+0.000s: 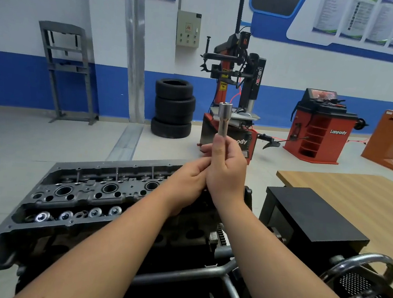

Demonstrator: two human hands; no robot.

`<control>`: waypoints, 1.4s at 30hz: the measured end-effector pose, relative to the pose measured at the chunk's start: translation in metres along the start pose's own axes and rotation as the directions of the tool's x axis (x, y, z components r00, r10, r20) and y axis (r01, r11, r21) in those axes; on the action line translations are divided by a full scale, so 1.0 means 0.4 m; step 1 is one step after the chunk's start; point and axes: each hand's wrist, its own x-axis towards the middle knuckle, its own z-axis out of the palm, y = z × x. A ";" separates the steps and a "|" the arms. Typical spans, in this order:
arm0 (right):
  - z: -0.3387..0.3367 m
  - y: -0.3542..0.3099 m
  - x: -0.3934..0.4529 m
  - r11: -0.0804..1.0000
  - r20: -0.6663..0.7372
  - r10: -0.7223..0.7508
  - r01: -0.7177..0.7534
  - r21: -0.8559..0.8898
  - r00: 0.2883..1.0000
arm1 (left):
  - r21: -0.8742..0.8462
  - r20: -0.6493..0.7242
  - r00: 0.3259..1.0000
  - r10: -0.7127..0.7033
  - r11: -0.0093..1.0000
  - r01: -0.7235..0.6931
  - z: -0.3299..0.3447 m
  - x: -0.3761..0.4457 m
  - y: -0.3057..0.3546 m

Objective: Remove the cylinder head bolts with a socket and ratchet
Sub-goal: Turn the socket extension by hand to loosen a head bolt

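Our right hand (225, 173) grips a long silver steel socket (224, 119) upright; our left hand (191, 178) pinches at its base. Behind, red machines read "power" (259, 76) and "Lanpody" (338, 132).

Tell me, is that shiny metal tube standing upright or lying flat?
Upright. The socket points straight up, open end on top, its lower part gripped in the right hand.

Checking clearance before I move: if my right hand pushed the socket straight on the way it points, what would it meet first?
The right hand holds the socket upright, so its line looks free; the tire changer seems far behind, though depth is unclear.
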 end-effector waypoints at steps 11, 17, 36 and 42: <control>-0.004 0.013 -0.007 0.998 -0.001 -0.024 0.024 -0.054 1.000 | -0.080 0.012 1.000 -0.010 0.997 0.011 -0.006 0.009 -0.012; -0.009 0.009 -0.005 1.000 -0.002 0.005 -0.005 -0.020 1.000 | -0.047 0.019 1.000 0.014 0.999 -0.013 -0.001 0.006 -0.005; -0.013 0.018 -0.008 0.995 -0.017 -0.020 0.018 -0.095 1.000 | -0.044 -0.034 0.999 0.009 0.999 -0.011 -0.002 0.007 -0.006; -0.014 0.021 -0.012 0.991 -0.008 -0.013 0.011 -0.137 1.000 | -0.097 0.003 1.000 -0.021 0.995 0.021 0.003 0.002 0.000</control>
